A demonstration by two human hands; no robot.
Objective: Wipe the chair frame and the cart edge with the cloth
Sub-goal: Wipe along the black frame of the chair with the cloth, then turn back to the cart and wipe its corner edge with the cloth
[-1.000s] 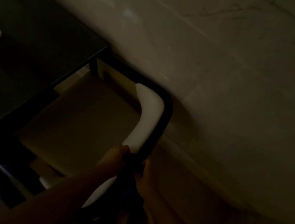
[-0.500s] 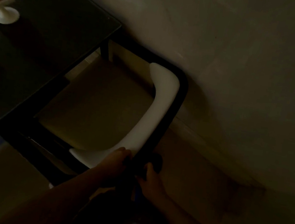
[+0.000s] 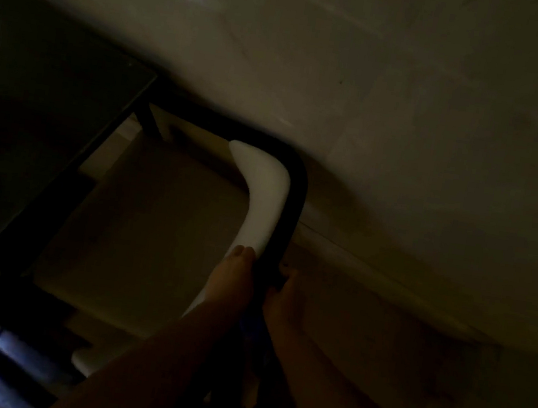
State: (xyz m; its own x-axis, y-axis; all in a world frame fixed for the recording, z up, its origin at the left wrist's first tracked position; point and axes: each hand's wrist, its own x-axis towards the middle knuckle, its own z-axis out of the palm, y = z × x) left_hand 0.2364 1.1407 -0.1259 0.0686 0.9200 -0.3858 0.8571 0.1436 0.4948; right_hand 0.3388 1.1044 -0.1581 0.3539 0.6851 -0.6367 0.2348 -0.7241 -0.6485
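Both hands [image 3: 258, 285] clamp the black chair frame [image 3: 296, 194] (left [image 3: 233, 278], right [image 3: 283, 301]) between them.

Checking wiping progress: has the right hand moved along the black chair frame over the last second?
Cannot tell. The right hand stays on the frame just below the white backrest; the camera itself shifted.

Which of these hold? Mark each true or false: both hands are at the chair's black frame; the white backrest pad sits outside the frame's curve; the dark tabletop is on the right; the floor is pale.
1. Both hands are at the black frame: true, left hand, right hand.
2. White backrest pad outside the curve: false, inside it.
3. Dark tabletop on the right: false, on the left.
4. Floor pale: true.
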